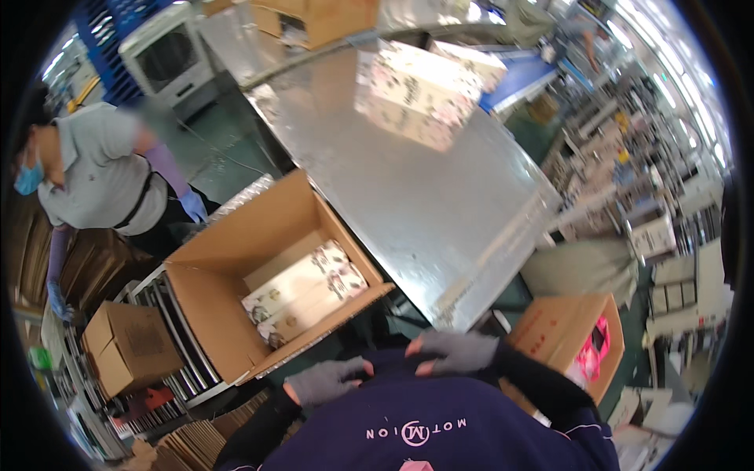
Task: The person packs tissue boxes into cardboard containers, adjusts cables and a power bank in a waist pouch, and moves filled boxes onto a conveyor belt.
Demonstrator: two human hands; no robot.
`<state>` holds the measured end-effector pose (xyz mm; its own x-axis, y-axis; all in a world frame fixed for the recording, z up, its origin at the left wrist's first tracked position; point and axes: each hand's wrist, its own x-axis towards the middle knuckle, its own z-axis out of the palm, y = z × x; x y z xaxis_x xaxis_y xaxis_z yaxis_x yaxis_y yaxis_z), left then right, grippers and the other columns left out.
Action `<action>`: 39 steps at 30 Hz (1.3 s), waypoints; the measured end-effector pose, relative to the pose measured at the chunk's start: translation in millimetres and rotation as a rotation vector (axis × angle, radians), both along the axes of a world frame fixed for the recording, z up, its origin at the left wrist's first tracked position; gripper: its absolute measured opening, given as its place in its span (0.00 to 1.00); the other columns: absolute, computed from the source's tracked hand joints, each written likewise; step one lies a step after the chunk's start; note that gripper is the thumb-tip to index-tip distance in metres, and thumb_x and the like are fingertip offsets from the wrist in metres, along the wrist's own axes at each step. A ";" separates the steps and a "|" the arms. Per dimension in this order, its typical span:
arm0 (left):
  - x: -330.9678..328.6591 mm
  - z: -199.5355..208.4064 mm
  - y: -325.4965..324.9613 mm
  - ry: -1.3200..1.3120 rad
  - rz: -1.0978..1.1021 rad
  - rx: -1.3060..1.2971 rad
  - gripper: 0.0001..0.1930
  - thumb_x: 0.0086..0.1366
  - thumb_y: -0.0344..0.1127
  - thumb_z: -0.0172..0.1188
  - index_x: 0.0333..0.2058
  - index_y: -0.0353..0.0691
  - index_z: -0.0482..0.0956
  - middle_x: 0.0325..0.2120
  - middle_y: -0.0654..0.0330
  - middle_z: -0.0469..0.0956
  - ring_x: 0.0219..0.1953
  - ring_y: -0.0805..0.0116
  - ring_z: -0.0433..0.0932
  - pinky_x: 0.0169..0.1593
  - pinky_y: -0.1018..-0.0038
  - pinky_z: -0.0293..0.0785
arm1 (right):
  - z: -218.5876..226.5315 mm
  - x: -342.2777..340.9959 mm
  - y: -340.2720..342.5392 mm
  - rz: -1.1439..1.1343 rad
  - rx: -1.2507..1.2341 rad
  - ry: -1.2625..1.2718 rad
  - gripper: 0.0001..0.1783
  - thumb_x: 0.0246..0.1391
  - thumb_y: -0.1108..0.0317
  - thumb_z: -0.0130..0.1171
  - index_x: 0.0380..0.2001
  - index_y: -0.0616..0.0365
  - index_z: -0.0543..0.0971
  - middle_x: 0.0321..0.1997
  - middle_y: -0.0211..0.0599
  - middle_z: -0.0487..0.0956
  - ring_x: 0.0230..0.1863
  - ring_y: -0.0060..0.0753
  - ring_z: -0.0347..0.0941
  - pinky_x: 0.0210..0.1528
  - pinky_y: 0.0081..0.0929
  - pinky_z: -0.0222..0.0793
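Observation:
My left hand (330,381), in a grey fingerless glove, hovers close to the front of my dark blue shirt with its fingers apart and nothing in them. Gloved the same way, my right hand (454,352) is held just beside it, its thumb and fingers spread, near the close corner of a metal table (408,220). Left of the hands stands an open cardboard carton (228,314). White floral-printed boxes (305,292) lie side by side at its bottom. Across the table, more floral boxes (424,90) stand together, a little blurred.
The carton rests on a roller conveyor (192,353), next to a smaller closed carton (133,345). A co-worker (110,169) with blue gloves stands at the left. On the right is another carton (554,334) with something pink inside. A blue conveyor belt (522,74) meets the table's far side.

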<state>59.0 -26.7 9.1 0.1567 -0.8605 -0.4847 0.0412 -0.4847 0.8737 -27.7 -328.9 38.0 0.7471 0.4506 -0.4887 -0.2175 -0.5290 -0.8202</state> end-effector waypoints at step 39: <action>-271.7 24.9 146.5 -0.503 1.147 0.313 0.18 0.61 0.38 0.56 0.50 0.47 0.72 0.37 0.54 0.79 0.37 0.55 0.81 0.40 0.70 0.74 | -6.7 -28.2 93.5 0.399 -0.271 -0.141 0.18 0.55 0.54 0.60 0.40 0.55 0.74 0.37 0.41 0.77 0.40 0.42 0.76 0.42 0.37 0.70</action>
<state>-212.8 119.7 34.1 0.9495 0.0255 -0.3128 0.2694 -0.5775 0.7706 -55.8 -235.4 31.3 0.6096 0.5854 -0.5345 0.1481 -0.7465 -0.6487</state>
